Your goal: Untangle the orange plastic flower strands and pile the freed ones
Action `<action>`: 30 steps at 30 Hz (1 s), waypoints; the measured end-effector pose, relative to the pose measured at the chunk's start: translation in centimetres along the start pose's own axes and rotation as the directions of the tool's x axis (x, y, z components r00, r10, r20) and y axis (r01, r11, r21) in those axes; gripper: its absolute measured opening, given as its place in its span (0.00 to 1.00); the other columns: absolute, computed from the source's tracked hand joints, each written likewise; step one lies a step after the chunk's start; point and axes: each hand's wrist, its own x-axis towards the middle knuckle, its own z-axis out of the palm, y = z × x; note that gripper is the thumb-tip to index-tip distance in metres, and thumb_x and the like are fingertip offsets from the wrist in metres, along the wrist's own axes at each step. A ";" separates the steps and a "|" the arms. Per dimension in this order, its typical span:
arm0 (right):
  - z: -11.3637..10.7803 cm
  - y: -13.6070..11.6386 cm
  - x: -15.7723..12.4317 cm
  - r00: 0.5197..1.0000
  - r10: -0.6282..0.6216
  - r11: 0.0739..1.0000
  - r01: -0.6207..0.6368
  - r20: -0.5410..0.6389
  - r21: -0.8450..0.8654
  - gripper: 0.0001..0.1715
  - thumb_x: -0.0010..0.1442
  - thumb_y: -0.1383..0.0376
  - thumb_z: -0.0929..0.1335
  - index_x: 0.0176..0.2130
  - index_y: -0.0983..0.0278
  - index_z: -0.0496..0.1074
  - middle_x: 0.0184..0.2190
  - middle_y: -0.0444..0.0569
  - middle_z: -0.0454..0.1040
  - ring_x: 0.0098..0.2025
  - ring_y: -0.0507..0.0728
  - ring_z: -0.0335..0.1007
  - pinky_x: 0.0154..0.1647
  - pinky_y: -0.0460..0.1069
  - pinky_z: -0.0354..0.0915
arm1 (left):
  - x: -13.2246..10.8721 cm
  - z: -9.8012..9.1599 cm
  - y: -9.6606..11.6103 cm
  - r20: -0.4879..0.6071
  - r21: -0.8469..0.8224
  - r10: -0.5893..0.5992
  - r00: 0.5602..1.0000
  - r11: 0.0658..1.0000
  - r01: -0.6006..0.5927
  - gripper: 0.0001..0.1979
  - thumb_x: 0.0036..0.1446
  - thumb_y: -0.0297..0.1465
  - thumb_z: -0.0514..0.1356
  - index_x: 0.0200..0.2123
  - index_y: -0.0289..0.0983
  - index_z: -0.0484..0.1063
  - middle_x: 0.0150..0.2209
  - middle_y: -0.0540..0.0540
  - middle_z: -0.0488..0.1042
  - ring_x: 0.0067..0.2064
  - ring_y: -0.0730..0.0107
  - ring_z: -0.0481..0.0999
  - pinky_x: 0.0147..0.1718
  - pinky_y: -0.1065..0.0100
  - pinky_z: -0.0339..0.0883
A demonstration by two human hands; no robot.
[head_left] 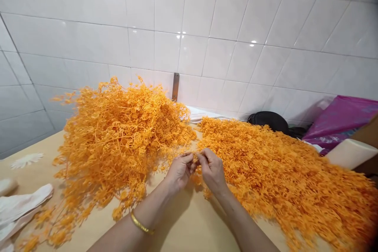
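Observation:
Two heaps of orange artificial flower sprigs lie on the table [189, 224]: a tall, loose heap [118, 138] on the left and a lower, spread-out heap [283, 169] on the right. Between them, my left hand [180, 171] and my right hand [213, 169] meet with their fingertips pinched together. A small piece of an orange sprig [195, 157] shows at the fingertips, mostly covered by the fingers. Both hands seem closed on it. My left wrist wears a gold bangle [141, 224].
White cloth gloves [23, 208] and a white flower-shaped piece [27, 160] lie at the left. Behind the right heap are a black case [268, 120], a purple bag [342, 122] and a pale roll [352, 153]. A tiled wall [195, 15] bounds the back.

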 end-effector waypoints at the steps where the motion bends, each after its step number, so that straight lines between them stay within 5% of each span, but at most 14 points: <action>1: -0.4 0.1 0.4 0.992 0.089 0.989 -0.078 -0.087 0.129 0.13 0.55 0.59 0.59 0.23 0.63 0.57 0.19 0.41 0.61 0.21 0.49 0.60 0.24 0.45 0.59 | -0.1 -0.1 -0.2 -0.018 0.003 -0.022 1.000 1.000 0.022 0.04 0.45 0.22 0.54 0.23 0.34 0.60 0.14 0.54 0.61 0.13 0.83 0.57 0.12 0.80 0.47; 5: -2.6 0.2 1.7 0.930 0.285 0.899 -0.175 -0.233 0.401 0.13 0.52 0.56 0.61 0.26 0.63 0.57 0.19 0.39 0.62 0.20 0.48 0.63 0.24 0.46 0.62 | -0.4 -0.4 -0.8 -0.042 -0.029 -0.094 0.995 0.995 0.093 0.03 0.43 0.22 0.52 0.25 0.33 0.61 0.15 0.53 0.60 0.15 0.82 0.58 0.14 0.79 0.50; 8: -3.7 0.4 1.7 0.943 0.225 0.954 -0.162 -0.246 0.252 0.13 0.52 0.57 0.61 0.36 0.62 0.60 0.20 0.39 0.63 0.20 0.48 0.63 0.23 0.46 0.62 | -0.7 -0.4 -0.7 0.010 -0.096 -0.091 0.996 0.991 0.092 0.05 0.42 0.22 0.52 0.27 0.33 0.61 0.21 0.47 0.66 0.22 0.78 0.66 0.22 0.75 0.60; 12: -4.6 1.3 1.6 0.931 0.222 0.973 -0.231 -0.289 0.003 0.15 0.53 0.60 0.59 0.39 0.64 0.65 0.21 0.43 0.64 0.23 0.50 0.63 0.24 0.46 0.61 | -0.8 -0.6 -0.2 -0.001 -0.033 -0.086 0.996 0.996 0.086 0.07 0.45 0.27 0.54 0.32 0.34 0.63 0.20 0.49 0.65 0.21 0.78 0.64 0.21 0.75 0.58; 20: -3.8 1.3 1.4 0.983 0.178 0.983 -0.175 0.046 -0.053 0.17 0.52 0.57 0.61 0.35 0.65 0.69 0.27 0.46 0.67 0.27 0.51 0.61 0.28 0.46 0.59 | 0.2 -1.6 -0.5 -0.038 0.074 -0.019 0.999 0.997 0.022 0.10 0.43 0.32 0.60 0.27 0.33 0.63 0.14 0.56 0.54 0.15 0.83 0.54 0.15 0.78 0.44; 25: -2.5 0.9 0.8 0.944 0.151 0.988 -0.133 0.293 -0.080 0.19 0.50 0.55 0.63 0.39 0.65 0.67 0.34 0.47 0.68 0.34 0.52 0.62 0.33 0.46 0.58 | 0.3 -1.5 -0.6 -0.055 0.072 0.015 0.998 0.997 -0.011 0.10 0.44 0.32 0.59 0.23 0.33 0.61 0.14 0.56 0.55 0.15 0.83 0.56 0.15 0.78 0.46; 30: -2.0 1.4 0.4 0.953 0.112 0.976 -0.052 0.280 -0.212 0.12 0.51 0.58 0.63 0.28 0.65 0.68 0.21 0.42 0.64 0.23 0.49 0.56 0.24 0.44 0.54 | 0.4 -1.7 -0.7 -0.075 0.038 -0.001 0.997 0.999 0.003 0.10 0.46 0.33 0.58 0.22 0.34 0.60 0.15 0.55 0.57 0.16 0.83 0.57 0.15 0.78 0.47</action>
